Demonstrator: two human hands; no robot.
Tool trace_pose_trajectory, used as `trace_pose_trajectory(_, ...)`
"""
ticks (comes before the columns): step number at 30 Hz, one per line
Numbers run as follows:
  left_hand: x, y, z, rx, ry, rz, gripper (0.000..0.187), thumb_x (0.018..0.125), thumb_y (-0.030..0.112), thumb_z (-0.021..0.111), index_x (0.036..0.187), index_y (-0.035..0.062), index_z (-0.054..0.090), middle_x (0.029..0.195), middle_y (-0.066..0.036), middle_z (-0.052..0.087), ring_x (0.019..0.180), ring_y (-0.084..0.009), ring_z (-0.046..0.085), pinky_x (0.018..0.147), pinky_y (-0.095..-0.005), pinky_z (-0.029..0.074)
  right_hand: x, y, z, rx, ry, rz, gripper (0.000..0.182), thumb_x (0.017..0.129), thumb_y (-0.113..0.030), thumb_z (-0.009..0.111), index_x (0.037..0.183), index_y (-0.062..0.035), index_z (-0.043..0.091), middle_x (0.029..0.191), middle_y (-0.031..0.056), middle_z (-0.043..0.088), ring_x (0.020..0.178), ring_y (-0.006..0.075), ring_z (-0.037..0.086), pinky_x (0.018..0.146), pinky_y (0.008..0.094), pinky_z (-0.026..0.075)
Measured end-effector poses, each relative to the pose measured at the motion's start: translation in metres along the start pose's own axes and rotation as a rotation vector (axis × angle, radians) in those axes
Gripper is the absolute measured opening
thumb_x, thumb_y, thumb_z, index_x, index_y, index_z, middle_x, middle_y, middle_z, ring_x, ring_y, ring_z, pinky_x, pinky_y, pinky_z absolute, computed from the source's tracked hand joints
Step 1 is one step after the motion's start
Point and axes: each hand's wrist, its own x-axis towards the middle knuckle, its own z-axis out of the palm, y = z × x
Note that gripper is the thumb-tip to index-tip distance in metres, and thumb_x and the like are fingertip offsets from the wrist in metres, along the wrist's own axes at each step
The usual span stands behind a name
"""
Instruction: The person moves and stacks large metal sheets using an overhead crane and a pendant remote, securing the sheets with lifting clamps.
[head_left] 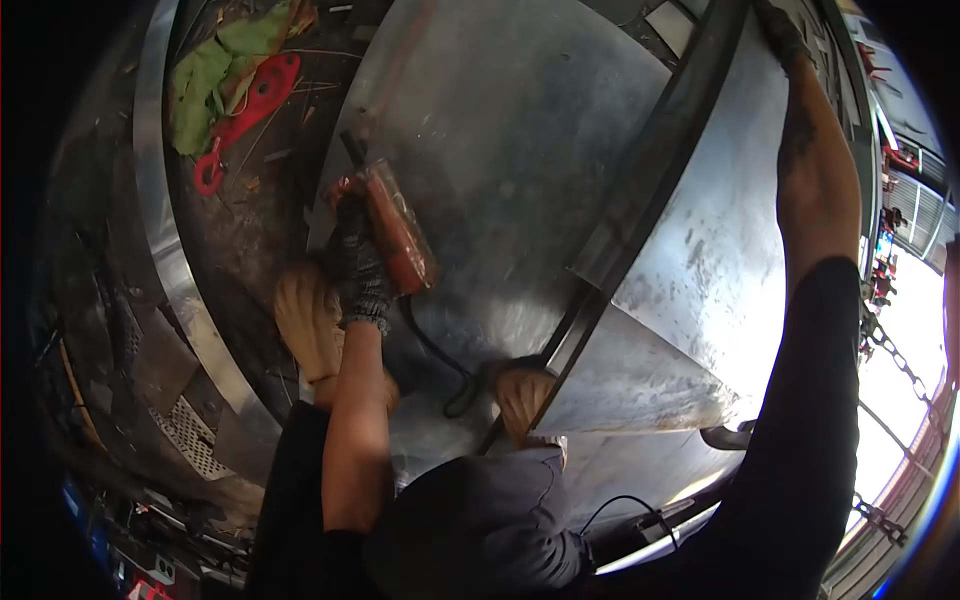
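My left hand [357, 260], in a dark knit glove, is closed around a red-orange box-shaped handheld unit [398, 225] with a clear, plastic-like covering. A black cable [432, 345] trails below it over a large grey metal sheet [500, 130]. My right arm stretches far forward. At its end my right hand [783, 38], also in a dark glove, is at the top end of a raised, tilted metal plate [700, 230]; its fingers are lost in shadow.
My tan boots [305, 315] stand by the sheet. At upper left lie a green cloth [215, 85] and a red metal piece [260, 95] with a ring end. A curved metal strip [165, 235] runs along the left. Chains [900, 365] hang at right.
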Motion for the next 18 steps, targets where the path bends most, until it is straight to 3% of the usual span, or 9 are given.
trace_pose_trajectory(5, 0.014, 0.001, 0.006, -0.004, 0.054, 0.202, 0.043, 0.092, 0.047, 0.061, 0.109, 0.0080, 0.065, 0.099, 0.001, 0.062, 0.087, -0.0114, 0.057, 0.080, -0.0279, 0.048, -0.022, -0.036, -0.017, 0.134, 0.040, 0.120, 0.051, 0.094, -0.048, 0.039, 0.126, -0.0123, 0.056, 0.120, 0.0193, 0.060, 0.108, 0.0335, 0.060, 0.091, 0.0450, 0.046)
trace_pose_trajectory(7, 0.000, -0.003, 0.006, -0.066, 0.011, 0.227, 0.040, 0.092, 0.043, 0.062, 0.115, 0.0105, 0.062, 0.107, 0.000, 0.061, 0.092, -0.0127, 0.058, 0.084, -0.0298, 0.047, -0.014, -0.076, -0.017, 0.571, -0.151, 0.157, 0.056, 0.093, -0.056, 0.041, 0.121, -0.0114, 0.060, 0.116, 0.0212, 0.062, 0.104, 0.0344, 0.061, 0.088, 0.0471, 0.048)
trace_pose_trajectory(8, 0.003, 0.000, 0.010, 0.040, 0.010, 0.218, 0.041, 0.093, 0.043, 0.059, 0.118, 0.0100, 0.059, 0.110, -0.001, 0.059, 0.095, -0.0135, 0.057, 0.087, -0.0305, 0.046, -0.013, -0.082, -0.010, 0.030, 0.098, 0.476, 0.048, 0.095, -0.049, 0.041, 0.122, -0.0138, 0.060, 0.112, 0.0210, 0.063, 0.103, 0.0352, 0.061, 0.086, 0.0489, 0.048)
trace_pose_trajectory(10, 0.018, -0.014, -0.001, 0.260, 0.047, 0.269, 0.044, 0.096, 0.043, 0.053, 0.123, 0.0091, 0.054, 0.116, -0.002, 0.055, 0.102, -0.0152, 0.054, 0.091, -0.0320, 0.044, 0.020, 0.042, 0.035, -0.467, 0.292, -0.108, 0.035, 0.096, -0.032, 0.042, 0.123, -0.0157, 0.058, 0.103, 0.0201, 0.063, 0.098, 0.0377, 0.060, 0.081, 0.0497, 0.048)
trace_pose_trajectory(11, 0.025, -0.020, -0.012, 0.427, 0.062, 0.306, 0.045, 0.097, 0.043, 0.050, 0.126, 0.0087, 0.051, 0.119, -0.003, 0.053, 0.105, -0.0161, 0.053, 0.093, -0.0327, 0.042, 0.035, 0.029, 0.033, -0.430, 0.152, 0.134, 0.029, 0.094, -0.020, 0.042, 0.118, -0.0162, 0.058, 0.099, 0.0211, 0.060, 0.093, 0.0384, 0.058, 0.075, 0.0500, 0.048)
trace_pose_trajectory(13, 0.040, -0.036, -0.035, 0.820, 0.069, 0.442, 0.048, 0.099, 0.043, 0.044, 0.132, 0.0078, 0.045, 0.125, -0.005, 0.050, 0.111, -0.0177, 0.050, 0.098, -0.0342, 0.040, 0.034, 0.026, 0.039, -0.573, 0.242, 0.075, 0.017, 0.091, -0.020, 0.046, 0.100, -0.0133, 0.057, 0.090, 0.0198, 0.061, 0.080, 0.0323, 0.059, 0.068, 0.0469, 0.049)
trace_pose_trajectory(15, 0.061, -0.050, -0.057, 1.079, 0.029, 0.595, 0.050, 0.102, 0.042, 0.039, 0.137, 0.0069, 0.040, 0.130, -0.006, 0.046, 0.117, -0.0194, 0.048, 0.103, -0.0356, 0.037, 0.051, 0.026, 0.047, -0.795, 0.084, 0.071, 0.024, 0.093, -0.025, 0.045, 0.098, -0.0084, 0.060, 0.089, 0.0180, 0.063, 0.079, 0.0378, 0.061, 0.071, 0.0472, 0.049)
trace_pose_trajectory(17, 0.065, -0.045, -0.050, 1.110, 0.045, 0.518, 0.051, 0.102, 0.042, 0.038, 0.139, 0.0070, 0.037, 0.133, -0.006, 0.044, 0.120, -0.0198, 0.045, 0.104, -0.0354, 0.036, 0.049, -0.009, 0.026, -0.203, 0.408, 0.170, 0.039, 0.095, -0.038, 0.042, 0.094, -0.0071, 0.066, 0.083, 0.0183, 0.065, 0.076, 0.0416, 0.062, 0.075, 0.0496, 0.049)
trace_pose_trajectory(18, 0.065, -0.046, -0.047, 1.109, 0.047, 0.472, 0.052, 0.102, 0.042, 0.038, 0.139, 0.0071, 0.036, 0.134, -0.006, 0.042, 0.121, -0.0200, 0.044, 0.105, -0.0352, 0.035, 0.052, -0.021, 0.010, 0.040, 0.243, 0.409, 0.034, 0.094, -0.036, 0.046, 0.117, -0.0128, 0.057, 0.105, 0.0163, 0.061, 0.090, 0.0358, 0.060, 0.082, 0.0467, 0.048)
